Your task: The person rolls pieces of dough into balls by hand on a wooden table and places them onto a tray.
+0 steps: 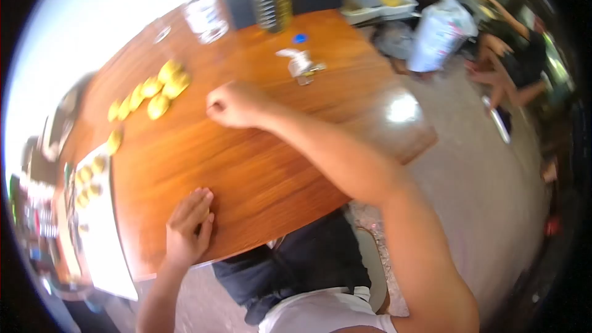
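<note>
My right hand (237, 106) is curled closed over the middle of the wooden table (277, 160). Its fingers hide whatever they hold, and I cannot tell what that is. To its left lies a cluster of several yellow, rounded pieces (158, 106), blurred and lemon-like in shape. One more yellow piece (113, 142) sits apart, close to the table's left side. Near the front edge my left hand (190, 225) rests low over the wood, fingers stretched out and thumb apart, with nothing visible in it.
A white board (108, 228) with several yellowish pieces lies at the left. Toward the back stand a clear jar (206, 20) and a bottle of yellowish liquid (271, 0). A crumpled clear packet (300, 65) and blue cap (300, 38) lie nearby. Another person (512, 55) crouches at right, beyond a white bag (441, 34).
</note>
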Demonstrator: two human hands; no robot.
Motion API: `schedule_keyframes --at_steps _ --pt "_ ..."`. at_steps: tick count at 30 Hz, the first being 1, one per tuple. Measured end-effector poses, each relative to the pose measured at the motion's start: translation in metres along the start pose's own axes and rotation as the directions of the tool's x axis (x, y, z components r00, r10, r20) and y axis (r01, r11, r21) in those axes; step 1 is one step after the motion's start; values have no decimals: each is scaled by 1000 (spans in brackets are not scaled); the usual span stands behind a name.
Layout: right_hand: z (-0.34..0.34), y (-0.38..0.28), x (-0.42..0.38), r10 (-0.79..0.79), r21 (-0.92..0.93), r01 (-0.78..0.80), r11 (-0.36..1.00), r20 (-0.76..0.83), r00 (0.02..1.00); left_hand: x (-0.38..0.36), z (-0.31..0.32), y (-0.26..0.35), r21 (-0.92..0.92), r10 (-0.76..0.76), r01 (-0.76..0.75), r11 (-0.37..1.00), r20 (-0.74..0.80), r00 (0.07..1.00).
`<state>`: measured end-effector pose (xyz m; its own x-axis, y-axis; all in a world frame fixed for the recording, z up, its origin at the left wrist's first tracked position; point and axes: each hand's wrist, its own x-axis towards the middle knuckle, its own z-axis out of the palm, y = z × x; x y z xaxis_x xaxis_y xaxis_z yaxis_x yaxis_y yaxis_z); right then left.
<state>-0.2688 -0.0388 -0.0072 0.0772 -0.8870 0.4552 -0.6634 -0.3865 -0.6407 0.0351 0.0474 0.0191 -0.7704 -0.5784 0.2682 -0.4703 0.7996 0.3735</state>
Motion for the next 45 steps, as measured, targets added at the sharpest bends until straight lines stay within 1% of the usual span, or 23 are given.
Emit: schedule_keyframes --at_steps 1,2,4,6,8,10,11,12,13,15,17,19,21,24,26,27,29,31,33,37,39,41,45 --pt "2 2 2 -19 -28 19 999 -22 1000 -15 -4 -9 -21 -49 48 999 -51 998" --pt "4 1 4 -23 -24 23 999 -14 1000 -16 -13 -17 56 -62 68 996 -101 993" --pt "4 0 7 -44 -59 43 997 -17 999 -4 -14 -53 23 -154 161 987 -184 971" --pt "5 -3 8 -85 -72 82 994 -32 996 40 -9 -61 -13 -103 102 995 -200 974" --pt "5 -5 7 -29 -128 22 992 -47 998 80 3 -44 -89 -18 3 996 -162 987" --pt "2 -3 4 -54 -102 50 994 -36 998 90 17 -20 -139 -2 -12 990 -96 995" --pt "2 -1 3 -70 -87 67 994 -24 997 82 26 -18 -27 95 -98 995 -103 990" --pt "1 -1 1 -79 -73 77 994 -24 997 69 22 -7 -24 132 -134 991 -68 989" --pt "0 -1 -2 -88 -55 87 995 -12 996 49 13 5 -11 125 -126 992 -62 990" --pt "-2 -1 -3 -92 -23 91 996 -10 996 6 -1 21 46 146 -149 988 67 987" --pt "-2 -2 -3 -78 -39 78 996 3 997 -31 -8 10 89 127 -131 987 48 991" --pt "2 -6 0 -46 -36 48 998 35 998 -48 -13 -4 128 97 -98 987 13 995" --pt "2 -9 4 -29 -97 30 995 15 999 -29 -19 -27 -108 -224 217 970 -61 973" --pt "6 -7 5 -30 -106 27 994 -20 999 39 -5 -57 -18 -86 84 996 -133 987" --pt "5 -6 3 -38 -111 32 993 -51 998 74 17 -44 17 -8 10 1000 -149 989" --pt "4 -4 2 -68 -133 63 989 -40 997 87 27 -31 -11 39 -40 999 -106 994" --pt "2 -3 0 -97 -154 92 984 -26 995 89 26 -16 -43 84 -86 995 -63 995" --pt "-1 -5 -2 -102 -108 100 989 -17 995 61 25 8 -137 215 -215 967 -18 976" --pt "-1 -3 -2 -99 -89 98 991 -7 995 23 11 20 -97 173 -170 981 25 985" --pt "2 -2 2 -54 -36 55 998 40 998 -12 -7 -15 -45 43 -43 998 1 999" --pt "3 -5 4 -54 -74 56 996 32 998 15 -14 -37 99 -177 190 977 -127 976" --pt "4 -8 5 -58 -121 60 991 17 998 54 -2 -54 114 29 -7 994 -188 982" --pt "2 -4 0 -108 -148 103 984 -26 994 85 11 -31 -31 112 -115 993 -72 991"
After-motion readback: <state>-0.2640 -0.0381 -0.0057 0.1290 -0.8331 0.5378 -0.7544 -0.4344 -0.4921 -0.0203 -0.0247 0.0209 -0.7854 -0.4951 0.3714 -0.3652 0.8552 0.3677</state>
